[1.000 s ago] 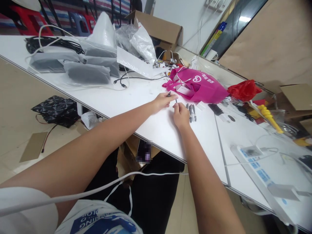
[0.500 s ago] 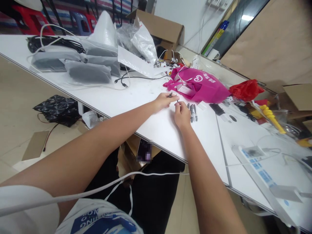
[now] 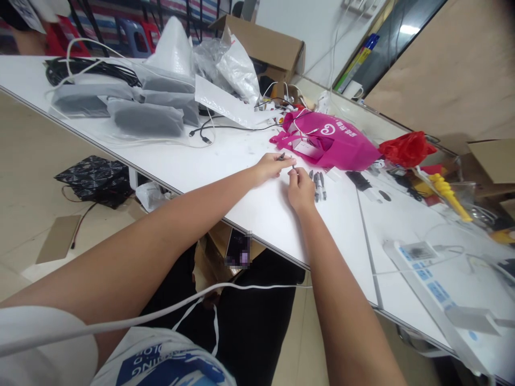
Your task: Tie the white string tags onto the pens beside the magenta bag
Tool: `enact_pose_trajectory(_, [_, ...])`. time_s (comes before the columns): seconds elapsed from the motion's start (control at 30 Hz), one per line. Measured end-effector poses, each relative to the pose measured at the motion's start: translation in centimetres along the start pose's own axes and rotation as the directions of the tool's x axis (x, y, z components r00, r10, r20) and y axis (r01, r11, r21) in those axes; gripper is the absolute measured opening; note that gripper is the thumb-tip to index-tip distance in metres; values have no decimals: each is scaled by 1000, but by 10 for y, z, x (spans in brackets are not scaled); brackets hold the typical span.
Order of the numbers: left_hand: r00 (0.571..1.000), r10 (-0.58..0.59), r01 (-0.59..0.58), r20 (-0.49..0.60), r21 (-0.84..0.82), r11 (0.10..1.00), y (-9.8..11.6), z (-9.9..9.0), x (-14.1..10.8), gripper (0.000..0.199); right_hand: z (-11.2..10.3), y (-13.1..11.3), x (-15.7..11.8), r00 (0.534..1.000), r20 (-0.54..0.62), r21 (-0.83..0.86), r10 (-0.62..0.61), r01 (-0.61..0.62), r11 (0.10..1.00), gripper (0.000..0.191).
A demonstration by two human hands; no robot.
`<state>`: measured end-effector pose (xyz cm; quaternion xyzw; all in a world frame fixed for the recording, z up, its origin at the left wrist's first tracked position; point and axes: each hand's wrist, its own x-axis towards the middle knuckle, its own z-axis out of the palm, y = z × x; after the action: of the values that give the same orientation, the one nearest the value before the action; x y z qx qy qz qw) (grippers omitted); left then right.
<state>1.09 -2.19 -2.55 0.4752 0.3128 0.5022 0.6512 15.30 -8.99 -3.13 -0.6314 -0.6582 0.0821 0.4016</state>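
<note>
two hands on small pen parts at the bench

left hand rests on the white bench, its fingers pinching a small dark pen cap. right hand lies just beside it, fingers pressed together around a thin dark pen piece whose tip shows above them. loose pens lie on the bench at the right hand's far side. behind them a pink bag lies on its side, a white tag and cord at its mouth; its contents cannot be told. an open cardboard box stands at the far edge with white cables near it. grey wrapped packages lie to the left.
</note>
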Motion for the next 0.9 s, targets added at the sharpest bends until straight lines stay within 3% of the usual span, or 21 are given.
enact_pose_trajectory(0.63, [1000,-12,12,15,7,1000,4,1,-4,18,-1,-1,0,1000,13,-21,9,-9,1000,24])
enact_pose_trajectory(0.9, [998,23,-23,54,-5,1000,-3,-5,3,24,0,0,1,1000,11,3,2,-3,1000,24])
